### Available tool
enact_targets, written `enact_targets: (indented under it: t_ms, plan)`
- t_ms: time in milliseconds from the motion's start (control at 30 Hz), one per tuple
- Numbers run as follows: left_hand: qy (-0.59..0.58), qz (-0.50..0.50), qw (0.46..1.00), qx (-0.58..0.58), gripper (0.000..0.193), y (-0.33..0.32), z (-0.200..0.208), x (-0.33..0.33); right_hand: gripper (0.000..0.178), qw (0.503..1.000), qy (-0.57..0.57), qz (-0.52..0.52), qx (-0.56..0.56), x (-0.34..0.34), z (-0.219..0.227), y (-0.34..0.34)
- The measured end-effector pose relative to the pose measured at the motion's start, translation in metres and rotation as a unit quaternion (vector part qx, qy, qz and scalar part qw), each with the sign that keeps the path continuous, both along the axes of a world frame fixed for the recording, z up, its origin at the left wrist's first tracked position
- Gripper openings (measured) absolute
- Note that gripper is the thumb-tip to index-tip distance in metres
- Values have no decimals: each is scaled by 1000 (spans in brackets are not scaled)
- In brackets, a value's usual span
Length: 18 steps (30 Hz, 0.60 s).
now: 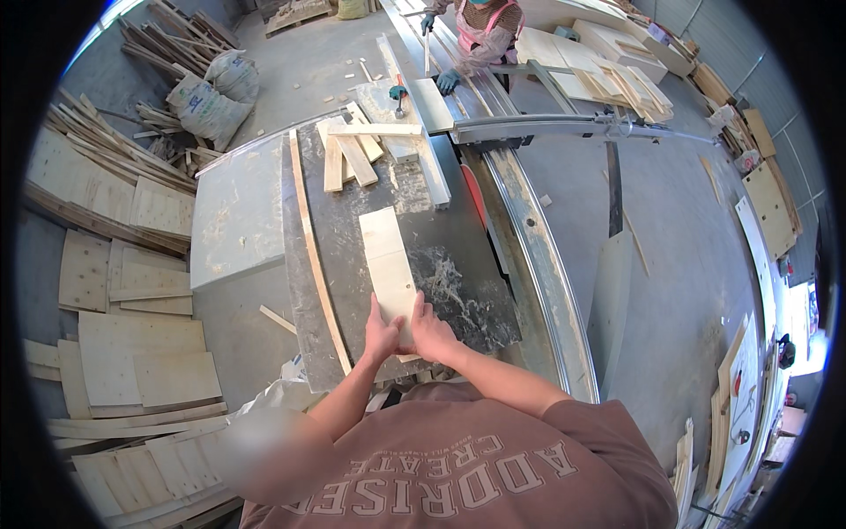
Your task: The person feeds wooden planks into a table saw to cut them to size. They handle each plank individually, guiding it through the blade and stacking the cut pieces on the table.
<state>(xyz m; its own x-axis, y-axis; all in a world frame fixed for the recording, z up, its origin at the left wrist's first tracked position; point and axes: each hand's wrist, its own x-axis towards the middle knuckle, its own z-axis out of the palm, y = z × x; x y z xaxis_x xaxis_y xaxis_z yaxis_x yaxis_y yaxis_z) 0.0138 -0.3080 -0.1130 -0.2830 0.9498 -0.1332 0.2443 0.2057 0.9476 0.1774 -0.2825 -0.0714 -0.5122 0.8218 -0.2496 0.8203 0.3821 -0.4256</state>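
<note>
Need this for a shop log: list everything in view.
Held board: 1 or 2, pale, centre
Loose boards: several, pale, table's far end
Long strip: 1, tan, table's left
Table: 1, grey, centre
Curved part: 1, red, table's right
Metal rails: several, silver, table's right
Sacks: 2+, whitish, upper left
Stacked boards: many, tan, left
Co-worker: 1, pink apron, top
Shirt: 1, brown, bottom
Left hand: 1, bare, on board
Right hand: 1, bare, on board
</note>
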Motion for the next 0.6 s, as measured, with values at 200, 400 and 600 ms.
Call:
enact_targets:
  t_ms: [200, 400, 600]
  plan:
    - [1, 15, 1000, 5, 87, -6, 6, 4, 144, 1000, 6, -2, -1, -1, -5, -4]
    - [13, 6, 1000, -7, 90, -2, 0, -3, 140, 1000, 5, -2, 15, -4, 6, -5]
    - [-4, -12, 1000, -4, 96, 2, 1, -9, 139, 1000, -6, 3, 3, -7, 7, 0]
